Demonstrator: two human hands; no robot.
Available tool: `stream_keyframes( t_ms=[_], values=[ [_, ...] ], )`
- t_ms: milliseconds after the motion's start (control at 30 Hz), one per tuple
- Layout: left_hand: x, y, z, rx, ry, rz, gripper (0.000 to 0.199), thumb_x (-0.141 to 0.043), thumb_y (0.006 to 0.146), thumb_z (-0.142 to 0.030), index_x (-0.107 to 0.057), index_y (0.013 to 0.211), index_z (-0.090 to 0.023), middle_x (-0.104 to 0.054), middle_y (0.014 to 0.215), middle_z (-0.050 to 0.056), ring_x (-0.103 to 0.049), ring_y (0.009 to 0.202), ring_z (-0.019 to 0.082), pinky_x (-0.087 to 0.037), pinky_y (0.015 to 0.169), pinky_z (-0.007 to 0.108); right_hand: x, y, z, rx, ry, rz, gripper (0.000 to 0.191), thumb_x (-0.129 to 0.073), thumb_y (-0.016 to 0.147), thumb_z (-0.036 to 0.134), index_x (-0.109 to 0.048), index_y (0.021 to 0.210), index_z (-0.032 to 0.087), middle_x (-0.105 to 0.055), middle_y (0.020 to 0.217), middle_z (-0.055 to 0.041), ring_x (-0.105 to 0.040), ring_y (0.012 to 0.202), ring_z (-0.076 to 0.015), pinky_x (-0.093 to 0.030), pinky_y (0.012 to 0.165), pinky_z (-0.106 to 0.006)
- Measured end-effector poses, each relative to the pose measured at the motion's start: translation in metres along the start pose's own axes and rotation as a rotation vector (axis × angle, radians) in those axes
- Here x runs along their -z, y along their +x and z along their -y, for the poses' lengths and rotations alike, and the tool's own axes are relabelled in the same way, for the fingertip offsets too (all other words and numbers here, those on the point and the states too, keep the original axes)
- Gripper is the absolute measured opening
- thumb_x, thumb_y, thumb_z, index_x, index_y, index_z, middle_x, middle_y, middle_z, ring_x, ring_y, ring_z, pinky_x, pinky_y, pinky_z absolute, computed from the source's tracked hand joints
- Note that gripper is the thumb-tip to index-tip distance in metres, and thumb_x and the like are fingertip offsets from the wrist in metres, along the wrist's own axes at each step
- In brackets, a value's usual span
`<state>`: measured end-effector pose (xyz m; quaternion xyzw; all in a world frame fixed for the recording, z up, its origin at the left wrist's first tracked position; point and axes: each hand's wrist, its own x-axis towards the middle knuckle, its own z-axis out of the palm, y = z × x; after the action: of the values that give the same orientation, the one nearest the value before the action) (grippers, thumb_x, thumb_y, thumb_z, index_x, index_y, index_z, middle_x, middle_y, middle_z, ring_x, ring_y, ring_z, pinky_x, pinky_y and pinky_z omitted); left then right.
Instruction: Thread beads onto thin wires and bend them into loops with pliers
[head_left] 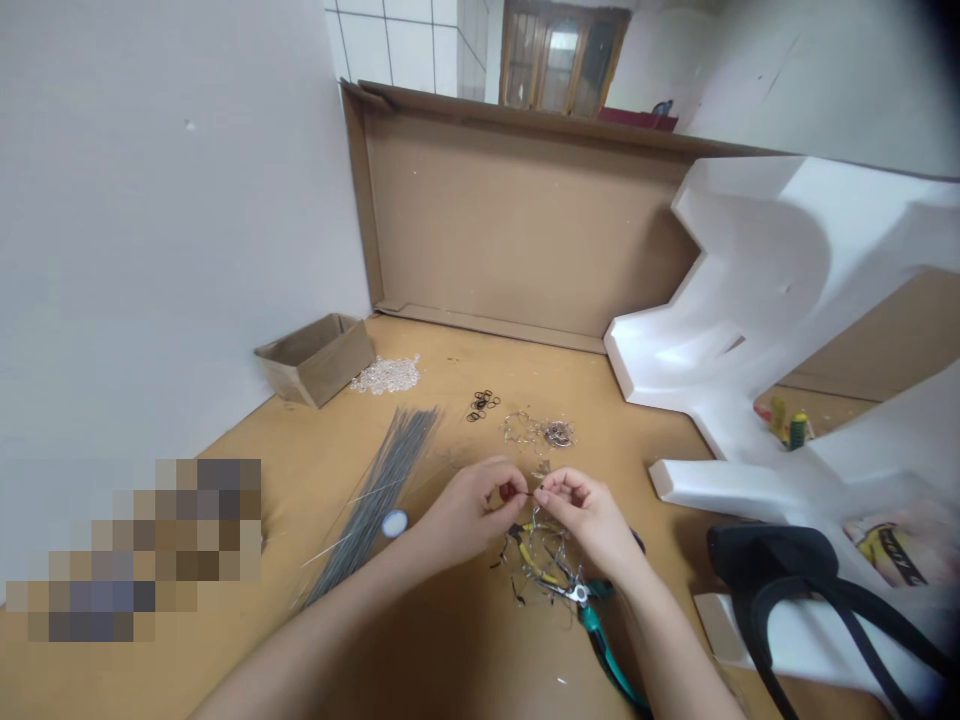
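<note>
Above the tabletop, my left hand (480, 505) and my right hand (581, 510) meet with their fingertips pinched close together. Between them runs a thin dark wire-like piece (529, 493), mostly hidden by the fingers. Under the right hand lie pliers with teal handles (596, 630) and a yellow-handled tool (534, 562), tangled with several bent wire pieces (517, 590). Left of my left hand lies a bundle of straight grey wires (375, 490), with a small round white-and-blue lid or disc (394, 523) beside it.
Farther back are black rings (481, 404), silvery wire pieces (556, 433), and a pile of clear small pieces (390, 374) by an open cardboard box (315, 360). White foam packaging (645, 350) and a black strapped object (772, 555) stand right. Cardboard (525, 220) walls the back.
</note>
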<state>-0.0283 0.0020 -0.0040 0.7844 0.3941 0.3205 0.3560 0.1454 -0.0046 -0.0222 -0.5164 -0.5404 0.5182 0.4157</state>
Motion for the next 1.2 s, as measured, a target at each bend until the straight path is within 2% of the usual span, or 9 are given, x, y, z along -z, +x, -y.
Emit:
stream_keyframes(
  t_ms=[133,233,400,467,600,767,1000,1133,1200],
  values=[
    [0.001,-0.003,-0.003,-0.140,0.053,0.085,0.012,-0.044,0.077,-0.015,-0.053,0.070,-0.016,-0.052,0.075,0.002,-0.046,0.069,0.011,-0.036,0.060,0.020,0.000,0.001,-0.001,-0.083,0.046,-0.049,0.028,-0.070,0.059,0.039,-0.054,0.064,0.017,-0.044,0.050,0.0064,-0.033,0.043,-0.0062,-0.026,0.040,-0.020],
    [-0.001,-0.001,0.000,-0.185,0.060,0.114,0.011,-0.045,0.075,-0.012,-0.053,0.071,-0.017,-0.053,0.079,0.003,-0.047,0.072,0.011,-0.038,0.065,0.022,0.001,0.000,0.001,-0.069,0.046,-0.063,0.024,-0.070,0.059,0.034,-0.054,0.062,0.017,-0.045,0.049,0.0063,-0.033,0.043,-0.0058,-0.025,0.041,-0.020],
    [-0.003,0.002,0.003,-0.137,-0.036,0.044,0.011,-0.045,0.077,-0.014,-0.055,0.077,-0.017,-0.055,0.085,0.003,-0.050,0.079,0.013,-0.040,0.072,0.024,-0.001,-0.001,0.003,-0.015,0.085,-0.018,0.021,-0.071,0.059,0.030,-0.054,0.061,0.016,-0.058,0.062,0.0016,-0.043,0.052,-0.0077,-0.033,0.050,-0.021],
    [-0.005,0.001,0.002,-0.113,-0.077,-0.007,0.012,-0.044,0.079,-0.015,-0.055,0.080,-0.017,-0.056,0.084,0.003,-0.051,0.080,0.013,-0.040,0.072,0.024,-0.002,-0.001,0.002,-0.027,0.085,-0.012,0.022,-0.070,0.060,0.031,-0.054,0.061,0.016,-0.055,0.058,0.0029,-0.041,0.050,-0.0072,-0.031,0.048,-0.021],
    [-0.009,-0.002,0.000,-0.069,-0.105,-0.081,0.012,-0.042,0.081,-0.016,-0.054,0.082,-0.016,-0.054,0.081,0.003,-0.049,0.072,0.011,-0.040,0.064,0.022,-0.002,0.000,-0.003,-0.074,0.097,-0.009,0.023,-0.070,0.062,0.033,-0.054,0.062,0.016,-0.045,0.046,0.0072,-0.032,0.041,-0.0052,-0.023,0.041,-0.019],
    [-0.008,-0.004,-0.007,-0.131,0.018,-0.029,0.011,-0.043,0.080,-0.015,-0.052,0.074,-0.017,-0.054,0.079,0.003,-0.049,0.075,0.012,-0.038,0.066,0.023,0.002,0.001,-0.005,-0.127,0.314,0.047,0.022,-0.071,0.061,0.031,-0.055,0.062,0.016,-0.044,0.046,0.0078,-0.029,0.039,-0.0041,-0.020,0.039,-0.019],
    [-0.008,-0.003,-0.006,-0.139,-0.029,-0.048,0.010,-0.042,0.080,-0.015,-0.052,0.076,-0.017,-0.053,0.086,0.004,-0.050,0.080,0.013,-0.040,0.070,0.024,0.000,0.000,-0.003,-0.095,0.299,0.003,0.020,-0.071,0.059,0.028,-0.056,0.061,0.016,-0.054,0.053,0.0045,-0.031,0.040,-0.0037,-0.020,0.039,-0.018],
    [-0.009,-0.003,-0.003,-0.047,-0.127,-0.029,0.008,-0.044,0.079,-0.018,-0.050,0.073,-0.017,-0.056,0.091,0.005,-0.052,0.085,0.014,-0.041,0.073,0.026,-0.004,-0.001,-0.004,-0.049,0.340,-0.023,0.018,-0.072,0.058,0.025,-0.057,0.061,0.016,-0.061,0.061,0.0016,-0.044,0.048,-0.0062,-0.031,0.046,-0.019],
    [-0.010,-0.003,0.000,0.044,-0.182,-0.001,0.009,-0.046,0.080,-0.024,-0.052,0.083,-0.018,-0.057,0.098,0.005,-0.052,0.088,0.015,-0.042,0.074,0.026,-0.005,-0.002,-0.004,-0.037,0.363,-0.024,0.018,-0.072,0.058,0.025,-0.057,0.061,0.016,-0.062,0.062,0.0011,-0.050,0.053,-0.0084,-0.036,0.052,-0.020]
  ],
)
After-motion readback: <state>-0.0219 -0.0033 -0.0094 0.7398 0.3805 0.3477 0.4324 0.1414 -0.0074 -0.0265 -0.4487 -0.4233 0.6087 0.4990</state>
